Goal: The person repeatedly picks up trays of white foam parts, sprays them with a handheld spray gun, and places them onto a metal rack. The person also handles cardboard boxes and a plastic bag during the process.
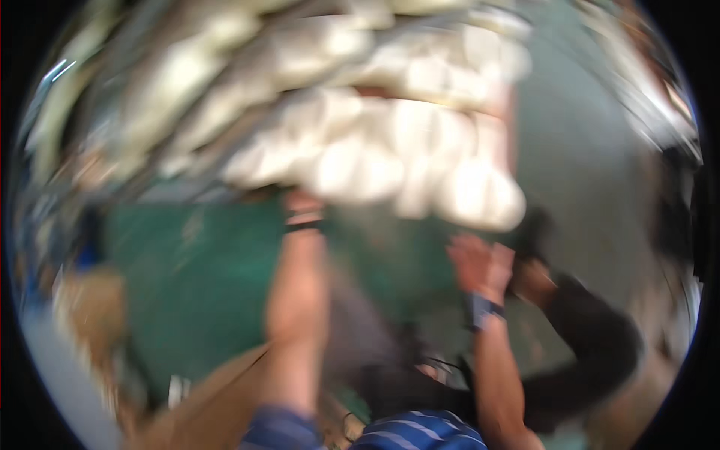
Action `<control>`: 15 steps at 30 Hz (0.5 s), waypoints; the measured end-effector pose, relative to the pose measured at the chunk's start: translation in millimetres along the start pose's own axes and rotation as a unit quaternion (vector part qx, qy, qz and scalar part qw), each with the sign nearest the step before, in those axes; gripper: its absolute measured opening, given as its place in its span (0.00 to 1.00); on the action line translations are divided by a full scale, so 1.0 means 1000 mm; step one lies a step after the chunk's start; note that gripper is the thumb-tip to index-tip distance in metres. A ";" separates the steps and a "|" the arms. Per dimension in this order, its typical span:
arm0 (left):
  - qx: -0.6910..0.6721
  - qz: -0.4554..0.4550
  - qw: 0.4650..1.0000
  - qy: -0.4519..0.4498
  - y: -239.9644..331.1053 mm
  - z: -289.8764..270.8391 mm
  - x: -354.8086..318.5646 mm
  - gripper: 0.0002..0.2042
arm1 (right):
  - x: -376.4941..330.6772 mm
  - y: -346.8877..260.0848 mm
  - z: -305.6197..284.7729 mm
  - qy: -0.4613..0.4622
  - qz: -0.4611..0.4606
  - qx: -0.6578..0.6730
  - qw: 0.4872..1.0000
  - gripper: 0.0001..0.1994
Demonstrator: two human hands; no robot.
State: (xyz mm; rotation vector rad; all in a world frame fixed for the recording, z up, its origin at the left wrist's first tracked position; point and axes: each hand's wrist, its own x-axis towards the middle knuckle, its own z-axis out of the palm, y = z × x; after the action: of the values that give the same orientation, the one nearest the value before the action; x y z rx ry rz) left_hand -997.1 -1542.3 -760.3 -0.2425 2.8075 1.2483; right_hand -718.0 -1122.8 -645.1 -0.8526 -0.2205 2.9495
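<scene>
Motion blur smears the whole view. My left hand [302,201] reaches up to the lower edge of a row of white rounded bundles [356,171]. Its fingers are lost in blur and partly behind the bundles, so I cannot make out a grip. My right hand [480,264] is just below the rightmost white bundle [480,193], fingers stretched and somewhat apart, with nothing visible in it. Whether it touches that bundle is unclear. The exact kind of the white bundles does not show.
More rows of pale bundles [315,52] rise behind on what looks like a rack. Green floor [195,277] lies beneath my arms. A dark-clothed bent leg [592,337] is at the right. A tan shape [94,307], perhaps a box or sack, stands at the left.
</scene>
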 end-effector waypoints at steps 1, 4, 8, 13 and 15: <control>0.209 0.053 0.975 0.047 0.015 -0.004 0.013 0.18 | 0.030 0.014 -0.060 -0.143 -0.038 -0.026 0.989 0.38; -0.111 -0.165 0.974 0.106 0.123 0.032 0.031 0.22 | 0.031 0.009 0.090 0.132 -0.117 0.092 0.980 0.46; -0.297 -0.194 0.919 0.175 0.079 -0.018 0.001 0.20 | 0.028 0.021 0.114 0.138 -0.058 0.101 0.984 0.47; -0.085 -0.147 0.969 0.180 0.040 -0.020 0.016 0.19 | 0.048 -0.004 0.134 0.206 -0.083 0.080 0.972 0.43; 0.182 0.041 0.974 0.130 -0.008 -0.052 0.035 0.18 | 0.064 0.003 0.090 0.043 0.005 -0.015 0.999 0.38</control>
State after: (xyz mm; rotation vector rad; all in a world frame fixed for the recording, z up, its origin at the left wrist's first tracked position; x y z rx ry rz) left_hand -1030.0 -1589.9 -735.5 -0.2877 3.2299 0.7333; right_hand -820.3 -1130.3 -604.4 -0.9853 -0.2573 2.9182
